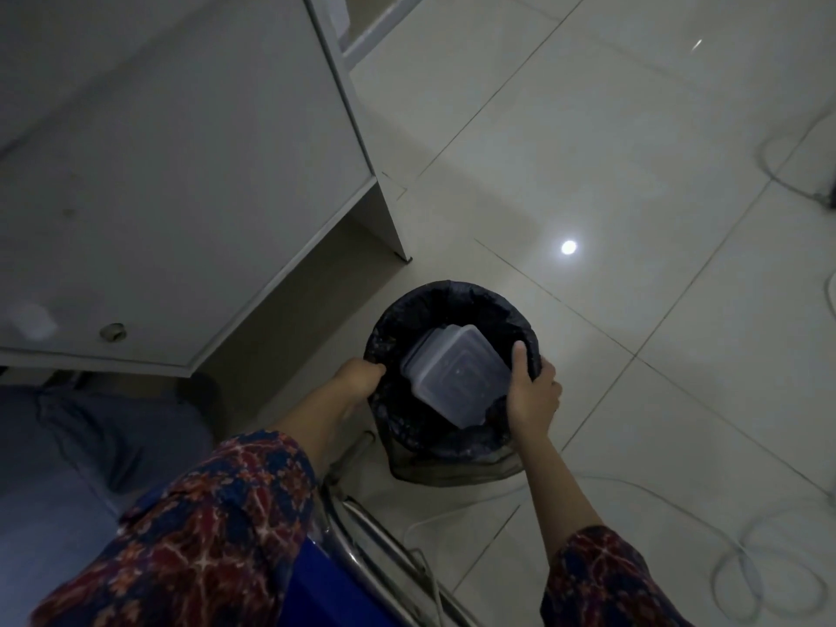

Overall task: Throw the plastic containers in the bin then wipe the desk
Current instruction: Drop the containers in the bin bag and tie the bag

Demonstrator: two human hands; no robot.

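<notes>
Right under the camera, the patterned sleeve (190,536) in red and dark blue fills the lower left, and its bare forearm runs up toward the bin (452,463). That bin is our landmark: round, standing on the pale tiled floor (633,151), lined with a black bag (457,296) folded over the rim.

Far left of the bin, a grey desk (181,174) spreads across the upper left, its white side panel coming down just behind the bin's left edge. A small round fitting (112,331) sits near the desk's front edge.

Closer in, the left hand (357,380) meets the bin's left rim, fingers curled over the bag's edge and clutching it. Below that hand, chrome chair tubing (371,531) and a blue seat (330,586) lie just left of the bin's base.

Inside the bin now: the plastic containers (454,371), clear, rectangular, lying tilted in the black liner, between the two hands. They look stacked, though how many I cannot tell.

On the bin's right rim, the right hand (534,395) grasps the edge, thumb up inside the liner, fingers wrapped outside.

Right of the bin, a bright light reflection (568,247) gleams on the tile, and white cables (742,558) loop across the floor at lower right.
</notes>
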